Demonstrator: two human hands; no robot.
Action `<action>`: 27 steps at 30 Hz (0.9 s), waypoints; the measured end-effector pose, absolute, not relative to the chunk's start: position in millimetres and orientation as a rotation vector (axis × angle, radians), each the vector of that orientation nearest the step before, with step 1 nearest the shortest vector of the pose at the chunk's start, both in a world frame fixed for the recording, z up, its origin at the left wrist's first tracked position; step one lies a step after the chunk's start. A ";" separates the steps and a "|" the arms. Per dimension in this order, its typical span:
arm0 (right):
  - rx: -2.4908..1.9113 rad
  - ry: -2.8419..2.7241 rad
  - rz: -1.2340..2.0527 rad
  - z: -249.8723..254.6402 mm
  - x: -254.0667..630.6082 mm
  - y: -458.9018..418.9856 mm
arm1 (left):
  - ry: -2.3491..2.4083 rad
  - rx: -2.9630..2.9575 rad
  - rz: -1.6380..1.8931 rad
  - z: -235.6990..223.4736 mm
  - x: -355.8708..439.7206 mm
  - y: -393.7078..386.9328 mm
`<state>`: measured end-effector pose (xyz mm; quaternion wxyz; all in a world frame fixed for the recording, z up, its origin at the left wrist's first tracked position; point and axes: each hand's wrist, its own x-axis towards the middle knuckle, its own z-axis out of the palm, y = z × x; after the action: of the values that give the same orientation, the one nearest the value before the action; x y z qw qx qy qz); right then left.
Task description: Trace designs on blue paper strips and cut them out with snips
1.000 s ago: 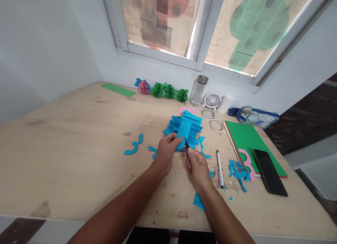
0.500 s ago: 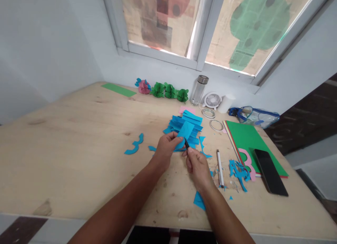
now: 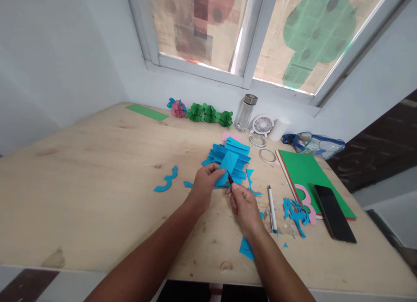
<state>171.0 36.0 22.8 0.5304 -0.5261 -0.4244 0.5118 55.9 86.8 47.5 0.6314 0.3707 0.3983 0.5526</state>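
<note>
My left hand point(image 3: 206, 184) pinches a blue paper strip point(image 3: 229, 161) between thumb and fingers, above a pile of blue pieces. My right hand point(image 3: 243, 203) is closed around what look like small black scissors point(image 3: 230, 178); their handles are hidden in my fingers. The dark tip meets the right edge of the strip near my left thumb. Just beyond lies the pile of folded blue paper point(image 3: 239, 148). A wavy blue cutout point(image 3: 167, 179) rests to the left, and a curved blue offcut point(image 3: 250, 182) lies to the right.
A white pen point(image 3: 272, 208), tangled blue scraps point(image 3: 296, 211), a pink scalloped piece point(image 3: 305, 200) and a phone point(image 3: 334, 213) on green sheets point(image 3: 302, 167) lie to the right. Along the wall stand green paper crafts point(image 3: 210, 113), a glass bottle point(image 3: 246, 113) and a small fan point(image 3: 262, 125).
The black tool's tip has shifted very slightly left against the blue strip. Both hands stay in nearly the same place, and the rest of the table looks the same.
</note>
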 end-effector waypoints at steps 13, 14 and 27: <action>-1.264 -1.034 1.199 23.1 172.3 36.2 | 0.922 0.905 1.259 47.6 54.4 88.1; -1.268 -1.039 1.191 23.2 172.4 36.3 | 0.923 0.905 1.261 47.9 54.5 87.7; -1.275 -1.048 1.197 22.4 173.5 36.9 | 0.934 0.928 1.243 46.3 52.2 89.5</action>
<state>173.5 36.9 22.4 0.5238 -0.5325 -0.4379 0.5003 52.2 89.5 46.3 0.6177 0.4031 0.4057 0.5399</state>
